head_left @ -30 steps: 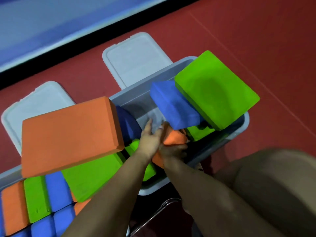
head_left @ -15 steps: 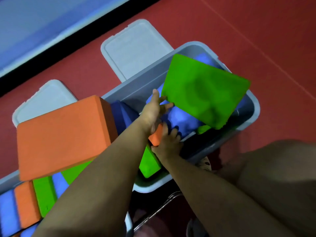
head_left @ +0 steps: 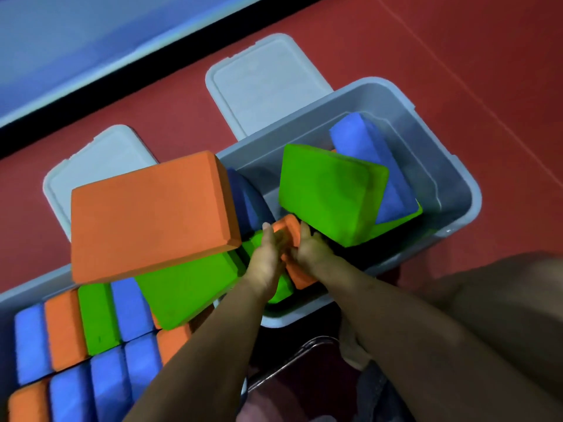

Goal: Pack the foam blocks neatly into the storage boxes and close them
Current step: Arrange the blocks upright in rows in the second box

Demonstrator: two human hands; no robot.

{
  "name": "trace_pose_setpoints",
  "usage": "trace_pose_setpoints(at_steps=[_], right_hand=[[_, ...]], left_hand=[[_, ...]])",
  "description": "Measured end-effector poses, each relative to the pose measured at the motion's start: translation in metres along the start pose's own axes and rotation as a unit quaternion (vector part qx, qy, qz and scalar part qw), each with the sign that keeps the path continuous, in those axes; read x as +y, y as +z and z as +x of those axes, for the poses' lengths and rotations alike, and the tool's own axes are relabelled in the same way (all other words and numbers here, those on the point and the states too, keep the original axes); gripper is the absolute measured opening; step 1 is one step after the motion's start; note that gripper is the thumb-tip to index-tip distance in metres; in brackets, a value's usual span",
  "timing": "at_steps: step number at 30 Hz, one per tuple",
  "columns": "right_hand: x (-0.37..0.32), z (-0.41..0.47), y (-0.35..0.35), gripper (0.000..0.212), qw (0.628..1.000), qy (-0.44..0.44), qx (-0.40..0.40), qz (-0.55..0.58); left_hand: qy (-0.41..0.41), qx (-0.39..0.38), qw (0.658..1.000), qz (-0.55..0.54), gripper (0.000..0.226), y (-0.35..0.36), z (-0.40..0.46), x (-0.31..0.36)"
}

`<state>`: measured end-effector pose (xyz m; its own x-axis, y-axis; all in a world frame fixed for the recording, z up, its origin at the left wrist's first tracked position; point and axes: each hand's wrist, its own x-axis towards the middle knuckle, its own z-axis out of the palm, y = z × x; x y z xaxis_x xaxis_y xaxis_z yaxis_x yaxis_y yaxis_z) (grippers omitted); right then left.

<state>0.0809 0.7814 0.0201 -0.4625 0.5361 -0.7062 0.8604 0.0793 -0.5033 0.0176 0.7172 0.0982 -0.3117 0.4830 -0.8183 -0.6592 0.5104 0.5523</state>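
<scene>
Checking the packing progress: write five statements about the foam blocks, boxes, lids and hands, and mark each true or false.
1. Both hands hold an orange block between them. True.
2. Both lids are on the boxes. False: the two lids lie on the red floor.
3. A large orange block lies tilted across other blocks. True.
4. The right-hand box is neatly filled. False: its blocks lie askew.
5. The left hand is idle. False: it presses the small orange block.
</scene>
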Motion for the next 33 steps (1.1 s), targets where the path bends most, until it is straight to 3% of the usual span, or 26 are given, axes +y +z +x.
trace_pose_setpoints(at_steps=[5,11,14,18,21,23,25,27,30,33], right_hand=[[-0.008,-0.011,-0.016,0.062,0.994,-0.006,-0.013,-0.111],[-0.026,-0.055,-0.084,0.043,0.96,-0.061,-0.16,-0.222],[-0.026,-0.064,-0.131,0.031,0.974,-0.003,-0.125,-0.187],[-0.02,-0.07,-0.16,0.049,0.992,0.059,-0.017,-0.114],[-0.012,-0.071,-0.146,0.089,0.993,0.028,0.023,-0.109],[-0.01,-0.065,-0.128,0.113,0.995,0.036,0.076,-0.055],[-0.011,-0.058,-0.118,0.123,0.99,0.055,0.127,-0.03],[-0.018,-0.058,-0.114,0.122,0.984,0.07,0.159,-0.028],[-0.034,-0.053,-0.116,0.119,0.981,0.058,0.182,-0.018],[-0.057,-0.043,-0.116,0.101,0.976,0.006,0.205,-0.072]], left_hand=[[-0.009,0.001,0.999,-0.035,0.061,-0.005,-0.006,0.0],[-0.011,0.039,0.999,-0.01,0.062,-0.009,-0.015,0.0],[0.002,0.036,0.999,0.002,0.062,-0.01,-0.022,0.002],[0.012,0.011,0.999,-0.042,0.066,-0.005,-0.028,0.01],[0.022,-0.002,0.999,-0.041,0.064,0.0,-0.035,0.015],[0.04,0.01,0.999,0.006,0.061,0.001,-0.042,0.018],[0.074,0.059,0.991,0.094,0.054,-0.001,-0.046,0.019],[0.116,0.109,0.962,0.22,0.054,-0.006,-0.039,0.019],[0.106,0.1,0.913,0.381,0.064,-0.008,-0.028,0.017],[0.087,0.106,0.88,0.455,0.072,-0.013,-0.017,0.014]])
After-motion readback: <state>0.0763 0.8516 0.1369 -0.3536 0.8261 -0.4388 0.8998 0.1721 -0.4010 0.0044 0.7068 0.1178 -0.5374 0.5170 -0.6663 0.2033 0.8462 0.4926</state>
